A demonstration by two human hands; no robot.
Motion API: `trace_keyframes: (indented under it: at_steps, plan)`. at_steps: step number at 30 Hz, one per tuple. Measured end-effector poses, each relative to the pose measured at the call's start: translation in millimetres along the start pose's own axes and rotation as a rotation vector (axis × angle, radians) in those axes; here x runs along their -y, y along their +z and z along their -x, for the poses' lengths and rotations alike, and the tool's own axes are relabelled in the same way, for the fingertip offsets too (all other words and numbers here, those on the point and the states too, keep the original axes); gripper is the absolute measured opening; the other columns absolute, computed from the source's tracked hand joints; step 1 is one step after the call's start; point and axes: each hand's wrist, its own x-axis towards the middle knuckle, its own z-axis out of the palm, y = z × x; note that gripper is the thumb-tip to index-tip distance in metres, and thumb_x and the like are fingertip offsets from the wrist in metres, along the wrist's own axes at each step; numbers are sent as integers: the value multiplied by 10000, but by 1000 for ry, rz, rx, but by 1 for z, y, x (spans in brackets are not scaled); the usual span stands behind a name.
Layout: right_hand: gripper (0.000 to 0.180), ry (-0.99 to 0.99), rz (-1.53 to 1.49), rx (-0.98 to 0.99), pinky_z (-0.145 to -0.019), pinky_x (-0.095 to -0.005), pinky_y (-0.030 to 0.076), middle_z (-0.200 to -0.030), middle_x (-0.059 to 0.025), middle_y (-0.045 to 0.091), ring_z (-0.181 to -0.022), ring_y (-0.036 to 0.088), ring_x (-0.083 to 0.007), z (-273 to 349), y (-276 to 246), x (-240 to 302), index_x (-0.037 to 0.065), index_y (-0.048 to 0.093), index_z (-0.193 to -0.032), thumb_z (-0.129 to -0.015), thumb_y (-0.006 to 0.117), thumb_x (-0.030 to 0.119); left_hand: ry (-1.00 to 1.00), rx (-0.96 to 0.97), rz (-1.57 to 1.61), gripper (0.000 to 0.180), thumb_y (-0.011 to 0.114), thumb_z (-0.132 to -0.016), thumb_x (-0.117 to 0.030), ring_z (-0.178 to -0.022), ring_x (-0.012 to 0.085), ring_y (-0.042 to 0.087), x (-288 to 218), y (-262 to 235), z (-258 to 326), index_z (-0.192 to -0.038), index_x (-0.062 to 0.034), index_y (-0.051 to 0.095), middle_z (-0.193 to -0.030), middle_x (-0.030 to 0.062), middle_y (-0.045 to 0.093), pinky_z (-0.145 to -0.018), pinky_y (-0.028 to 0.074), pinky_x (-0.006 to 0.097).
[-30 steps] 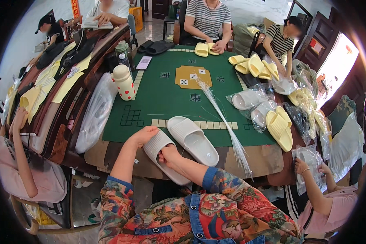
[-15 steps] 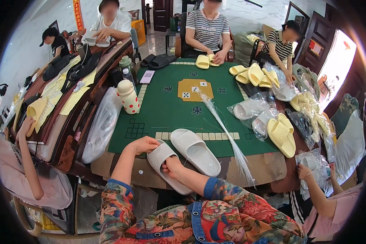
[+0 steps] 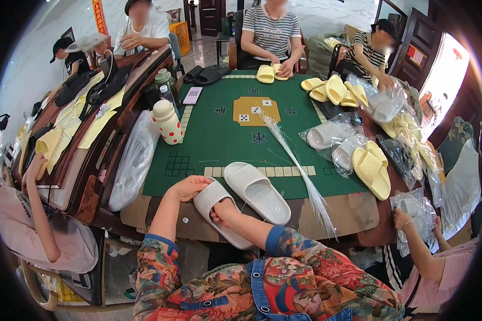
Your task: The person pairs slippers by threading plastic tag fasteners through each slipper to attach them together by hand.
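– what've we got?
– our left hand (image 3: 191,187) pinches the grey slipper (image 3: 211,198) over the table edge (image 3: 353,227); right hand (image 3: 226,211) curls inside, hold unclear.
– what crowds it?
– another slipper (image 3: 257,192) beside, white strands (image 3: 311,195) farther right.

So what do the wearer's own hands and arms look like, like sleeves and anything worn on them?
The left hand and right hand are ungloved, the right partly hidden. The forearms show no watch or bracelet. The sleeves carry a busy floral print in reds, greens and tans, ending partway down in plain blue cuffs.
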Motion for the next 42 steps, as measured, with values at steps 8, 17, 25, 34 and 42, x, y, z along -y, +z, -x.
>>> trace_keyframes:
  at_steps: [8,17,25,34,42]
  plan:
    - [108,-15,-8,-31,-358,-226,306,-627,-15,460,-468,408,-96,11,0,-4,52,485,-793,-854,477,140,24,-155,-13,196,565,-824,-73,-780,134,592,3,11,5,-999,15,572,-908,63,615,-722,485,253]
    - [144,60,-513,395,-432,-178,284,-715,9,487,-529,365,-58,96,-71,2,102,477,-967,-861,549,167,302,-781,137,110,440,-900,-140,-534,180,558,-7,6,-2,-978,-67,414,-751,56,477,-523,525,349]
    - [366,-239,-908,376,-674,-226,462,-1228,-48,502,-950,559,-168,114,-121,23,75,400,-1257,-895,444,103,422,-824,-643,136,449,-874,-124,-559,141,470,-11,31,-56,-980,-38,447,-749,57,494,-542,417,290]
    - [224,-251,25,-11,-412,-201,391,-658,-47,591,-476,505,-79,94,-138,31,37,559,-871,-891,486,248,332,-688,-976,99,418,-871,-114,-779,293,593,-6,74,-87,-929,-40,450,-789,110,632,-706,446,388]
    - [198,-10,-31,26,-382,-231,385,-638,-72,567,-465,516,-128,116,-132,20,43,497,-860,-889,440,231,358,-624,-825,91,428,-873,-84,-740,188,586,-5,69,-85,-937,-25,455,-799,105,620,-681,448,303]
